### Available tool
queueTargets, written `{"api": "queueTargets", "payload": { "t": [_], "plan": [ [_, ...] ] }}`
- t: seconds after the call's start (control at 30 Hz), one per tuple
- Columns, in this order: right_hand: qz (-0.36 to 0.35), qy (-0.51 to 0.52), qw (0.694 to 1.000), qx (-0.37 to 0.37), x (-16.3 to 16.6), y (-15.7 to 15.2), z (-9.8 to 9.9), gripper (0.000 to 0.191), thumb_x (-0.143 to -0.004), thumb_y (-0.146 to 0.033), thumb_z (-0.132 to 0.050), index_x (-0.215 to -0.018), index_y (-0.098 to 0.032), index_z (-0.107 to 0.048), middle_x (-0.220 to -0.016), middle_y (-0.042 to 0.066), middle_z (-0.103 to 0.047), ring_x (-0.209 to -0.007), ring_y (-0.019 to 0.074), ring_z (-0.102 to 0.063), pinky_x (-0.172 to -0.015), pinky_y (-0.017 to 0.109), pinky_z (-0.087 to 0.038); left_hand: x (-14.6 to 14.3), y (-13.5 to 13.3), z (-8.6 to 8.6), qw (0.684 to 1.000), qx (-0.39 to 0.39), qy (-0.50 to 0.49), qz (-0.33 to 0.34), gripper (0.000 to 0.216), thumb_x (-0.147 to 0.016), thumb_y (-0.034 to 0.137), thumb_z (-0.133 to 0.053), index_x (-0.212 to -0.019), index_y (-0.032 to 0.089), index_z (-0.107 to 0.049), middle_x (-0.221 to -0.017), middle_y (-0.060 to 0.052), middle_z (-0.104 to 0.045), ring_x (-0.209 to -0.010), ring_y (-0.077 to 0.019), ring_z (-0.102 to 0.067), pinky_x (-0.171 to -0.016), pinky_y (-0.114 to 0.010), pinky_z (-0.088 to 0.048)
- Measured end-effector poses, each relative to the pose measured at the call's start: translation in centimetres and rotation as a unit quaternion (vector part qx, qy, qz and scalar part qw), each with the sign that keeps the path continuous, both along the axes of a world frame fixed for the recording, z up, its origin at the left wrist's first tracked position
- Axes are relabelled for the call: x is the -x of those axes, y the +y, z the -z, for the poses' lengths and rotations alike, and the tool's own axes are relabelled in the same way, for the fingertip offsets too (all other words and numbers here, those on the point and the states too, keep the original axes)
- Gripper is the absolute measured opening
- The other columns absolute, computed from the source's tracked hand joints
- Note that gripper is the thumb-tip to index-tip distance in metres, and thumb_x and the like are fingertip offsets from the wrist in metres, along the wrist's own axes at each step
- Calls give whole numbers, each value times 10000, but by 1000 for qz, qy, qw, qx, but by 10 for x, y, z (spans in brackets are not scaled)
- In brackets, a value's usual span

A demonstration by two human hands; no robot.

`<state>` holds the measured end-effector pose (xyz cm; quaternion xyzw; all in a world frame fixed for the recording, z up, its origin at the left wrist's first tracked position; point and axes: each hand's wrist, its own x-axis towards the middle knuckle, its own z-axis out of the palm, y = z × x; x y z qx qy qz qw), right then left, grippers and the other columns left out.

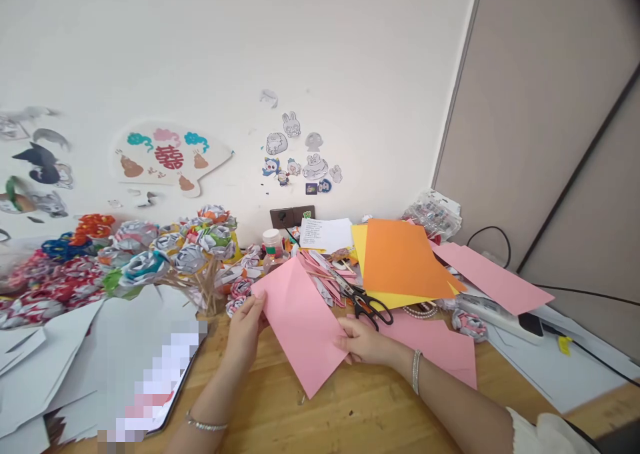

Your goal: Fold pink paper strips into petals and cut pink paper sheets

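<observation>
A sheet of pink paper [303, 331] is held up at a slant over the wooden table. My left hand [245, 324] pinches its left edge, thumb on the face toward me and the other fingers mostly hidden behind. On the opposite edge, my right hand [363, 341] grips the paper between thumb and fingers. Just behind my right hand lie black-handled scissors [370, 306], with pink paper strips [327, 277] around their blades. Another pink sheet [440, 347] rests on the table beneath my right forearm.
Orange paper [400, 257] overlaps yellow sheets at the back. Folded paper flowers [190, 257] on sticks crowd the left. White sheets [75, 361] and a pixelated screen device [165, 381] lie at front left. A white power strip [500, 317] with cables sits right, against the grey partition.
</observation>
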<state>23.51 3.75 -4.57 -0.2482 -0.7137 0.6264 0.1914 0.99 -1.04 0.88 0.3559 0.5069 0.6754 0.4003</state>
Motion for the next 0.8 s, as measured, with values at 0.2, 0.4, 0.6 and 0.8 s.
{"api": "queueTargets", "payload": {
  "t": [0.2, 0.4, 0.6, 0.8],
  "plan": [
    [-5, 22, 998, 63, 1, 4, 6, 257, -740, -365, -526, -877, -155, -469, -599, -61, -448, -404, 28, -390, -373, 152, -252, 9, 4, -2, 1000, -11, -5, -26, 325, -598, 429, -648, -782, 162, -628, -620, 43, -575, -537, -97, -503, -507, -220, -442],
    [-9, 21, 999, 40, 3, 5, 9, 203, -748, -337, -512, -812, -153, -455, -570, -60, -442, -424, 40, -410, -400, 157, -281, 14, 3, -4, 998, -16, 14, -66, 342, -587, 461, -640, -743, 157, -614, -611, 44, -592, -543, -109, -525, -535, -234, -450],
    [122, -28, 975, -185, 2, -6, -6, 149, -813, -268, -384, -836, -168, -493, -532, -51, -409, -443, 77, -394, -442, 194, -281, 4, 8, 6, 1000, 8, -1, -3, 415, -633, 508, -574, -864, 163, -566, -683, -20, -647, -603, -166, -605, -595, -312, -488],
    [177, -112, 848, -487, 10, -31, -24, 309, -814, -172, -327, -1093, -169, -459, -737, 48, -567, -651, 163, -486, -573, 257, -309, -38, 5, 16, 996, -32, 50, 71, 906, -482, 500, -689, -1241, 215, -284, -1212, -164, -454, -1027, -289, -511, -768, -386, -460]
  ]
}}
